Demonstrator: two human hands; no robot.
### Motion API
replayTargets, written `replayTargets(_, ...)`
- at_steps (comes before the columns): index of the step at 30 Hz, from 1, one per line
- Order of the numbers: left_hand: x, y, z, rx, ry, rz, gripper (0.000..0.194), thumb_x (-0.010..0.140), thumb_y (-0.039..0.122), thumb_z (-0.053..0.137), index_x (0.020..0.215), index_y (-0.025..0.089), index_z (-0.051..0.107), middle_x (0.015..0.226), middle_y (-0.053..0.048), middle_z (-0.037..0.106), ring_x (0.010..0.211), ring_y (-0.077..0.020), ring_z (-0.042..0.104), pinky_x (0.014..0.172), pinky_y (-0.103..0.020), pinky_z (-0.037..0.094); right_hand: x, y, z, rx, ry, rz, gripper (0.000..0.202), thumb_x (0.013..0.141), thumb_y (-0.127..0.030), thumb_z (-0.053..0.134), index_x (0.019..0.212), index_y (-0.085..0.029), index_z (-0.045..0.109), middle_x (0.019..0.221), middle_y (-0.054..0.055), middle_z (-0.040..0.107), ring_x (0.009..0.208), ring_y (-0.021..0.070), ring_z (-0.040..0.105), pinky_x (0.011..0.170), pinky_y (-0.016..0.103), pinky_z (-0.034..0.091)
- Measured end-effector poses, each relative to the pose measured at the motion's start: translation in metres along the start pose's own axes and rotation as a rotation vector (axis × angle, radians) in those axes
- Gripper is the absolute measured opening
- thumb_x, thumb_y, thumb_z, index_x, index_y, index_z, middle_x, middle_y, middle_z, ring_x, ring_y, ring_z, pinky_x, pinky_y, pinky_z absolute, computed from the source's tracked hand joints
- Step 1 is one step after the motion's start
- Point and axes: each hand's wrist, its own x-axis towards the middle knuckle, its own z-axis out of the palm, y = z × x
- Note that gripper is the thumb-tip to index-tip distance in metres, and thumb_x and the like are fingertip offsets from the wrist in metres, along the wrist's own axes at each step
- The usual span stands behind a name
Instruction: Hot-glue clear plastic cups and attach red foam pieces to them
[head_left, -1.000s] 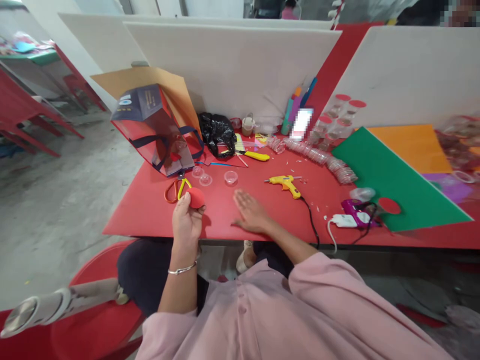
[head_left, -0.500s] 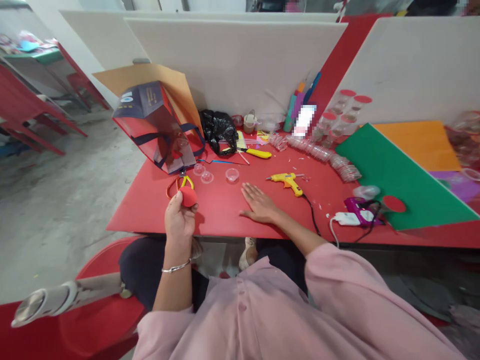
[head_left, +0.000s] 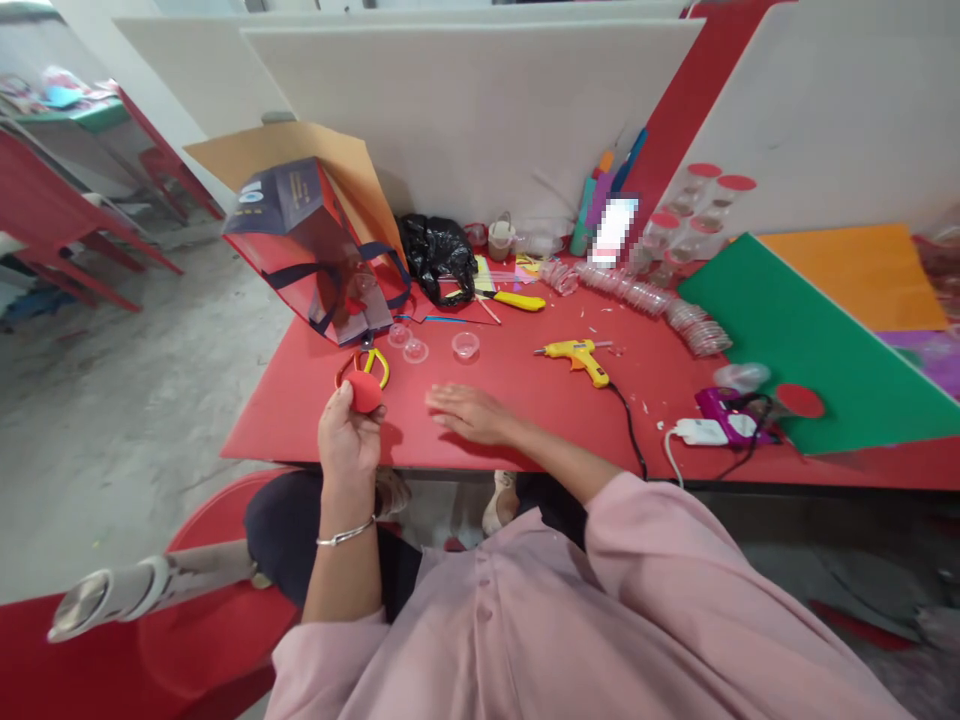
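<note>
My left hand point(head_left: 351, 437) holds a red disc point(head_left: 366, 392) between thumb and fingers, above the table's front left part. Just behind the disc lie scissors point(head_left: 381, 368) with yellow and red handles, partly covered by it. My right hand point(head_left: 472, 413) is held flat, palm down, over the red table point(head_left: 420, 440), with its fingers stretched to the left and nothing in it. Beyond it stands a small clear cup point(head_left: 466, 346), and two clear lids point(head_left: 415, 350) lie to the cup's left. A yellow glue gun point(head_left: 576, 360) rests right of my right hand.
A paper bag point(head_left: 292, 210) and a black plastic bag point(head_left: 437, 258) stand at the back left. A yellow cutter point(head_left: 519, 300) lies behind the cup. Stacked clear cups point(head_left: 652, 300), a green board point(head_left: 817, 340) and a purple power strip point(head_left: 724, 410) are at the right.
My right hand has moved left across the table, towards my left hand. The left hand, still holding the red disc, has shifted slightly left. The camera view has moved a little.
</note>
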Motion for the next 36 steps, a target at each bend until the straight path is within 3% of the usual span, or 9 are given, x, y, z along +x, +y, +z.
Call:
replayTargets(6,0.000,0.001,-0.009,0.056,-0.020,0.017,0.028,0.075,0.035,0.082,0.089,0.018,0.066,0.080,0.002,0.071,0.065,-0.0123,0.066,0.060,-0.024,0.051,0.067,-0.002,0.022,-0.228,-0.173,-0.082,0.090,0.096,-0.068,0.049,0.159,-0.007,0.031,0.168,0.021,0.022,0.158,0.0303,0.017,0.129,0.049,0.014)
replayTargets(12,0.016,0.001,-0.026,0.149,-0.024,-0.035,0.031,0.066,0.032,0.088,0.083,0.016,0.068,0.080,0.000,0.073,0.070,-0.0130,0.069,0.065,-0.024,0.054,-0.004,-0.058,0.038,0.175,-0.451,-0.578,0.035,0.103,-0.048,0.050,0.116,-0.026,0.075,0.133,0.002,0.072,0.135,0.0181,0.058,0.122,0.037,0.031)
replayTargets(14,0.020,-0.002,-0.031,0.172,-0.024,-0.046,0.032,0.065,0.032,0.090,0.082,0.015,0.070,0.078,-0.001,0.073,0.069,-0.0132,0.069,0.065,-0.024,0.056,-0.010,-0.047,0.022,0.262,-0.368,-0.438,0.037,0.106,-0.044,0.045,0.108,-0.026,0.077,0.113,0.001,0.080,0.120,0.0158,0.068,0.117,0.034,0.039)
replayTargets(17,0.020,-0.006,-0.034,0.174,-0.012,-0.042,0.031,0.064,0.032,0.090,0.081,0.014,0.071,0.074,-0.001,0.073,0.066,-0.0132,0.069,0.064,-0.025,0.057,0.013,-0.019,-0.001,0.057,-0.026,-0.052,0.045,0.108,-0.042,0.036,0.130,-0.021,0.069,0.141,0.009,0.066,0.141,0.0220,0.052,0.122,0.043,0.032)
replayTargets(22,0.009,-0.010,-0.030,0.185,-0.039,-0.053,0.033,0.063,0.032,0.092,0.082,0.011,0.074,0.075,-0.006,0.075,0.065,-0.0147,0.071,0.064,-0.025,0.057,0.028,-0.039,0.024,-0.167,-0.197,-0.052,0.081,0.092,-0.061,0.063,0.155,-0.014,0.044,0.167,0.018,0.028,0.158,0.0344,0.017,0.127,0.056,0.014)
replayTargets(25,0.005,-0.010,-0.027,0.201,-0.051,-0.059,0.033,0.063,0.034,0.093,0.080,0.011,0.075,0.077,-0.007,0.076,0.067,-0.0164,0.072,0.065,-0.027,0.058,-0.007,-0.081,0.055,0.168,-0.343,-0.322,0.052,0.092,-0.055,0.067,0.134,-0.024,0.067,0.150,0.010,0.057,0.145,0.0264,0.047,0.119,0.040,0.037)
replayTargets(28,0.004,-0.011,-0.025,0.237,-0.070,-0.074,0.035,0.062,0.036,0.093,0.079,0.010,0.077,0.077,-0.008,0.076,0.066,-0.0161,0.071,0.064,-0.026,0.057,-0.050,-0.092,0.053,0.443,-0.316,-0.121,0.038,0.102,-0.049,0.053,0.124,-0.025,0.073,0.103,0.002,0.081,0.097,0.0172,0.076,0.088,0.027,0.056)
replayTargets(32,0.003,-0.019,-0.025,0.284,-0.159,-0.057,0.034,0.066,0.038,0.091,0.081,0.011,0.078,0.081,-0.007,0.075,0.066,-0.0136,0.069,0.063,-0.023,0.056,-0.108,-0.041,-0.002,0.105,0.223,0.380,0.051,0.107,-0.049,0.038,0.096,-0.022,0.080,0.094,0.007,0.081,0.097,0.0233,0.076,0.097,0.039,0.055)
replayTargets(36,0.002,-0.033,-0.021,0.337,-0.203,-0.073,0.034,0.070,0.041,0.089,0.085,0.013,0.079,0.081,-0.007,0.075,0.066,-0.0132,0.067,0.061,-0.022,0.054,-0.137,0.023,-0.042,-0.289,0.223,0.472,0.062,0.102,-0.057,0.043,0.145,-0.014,0.058,0.157,0.016,0.048,0.150,0.0330,0.040,0.124,0.056,0.028)
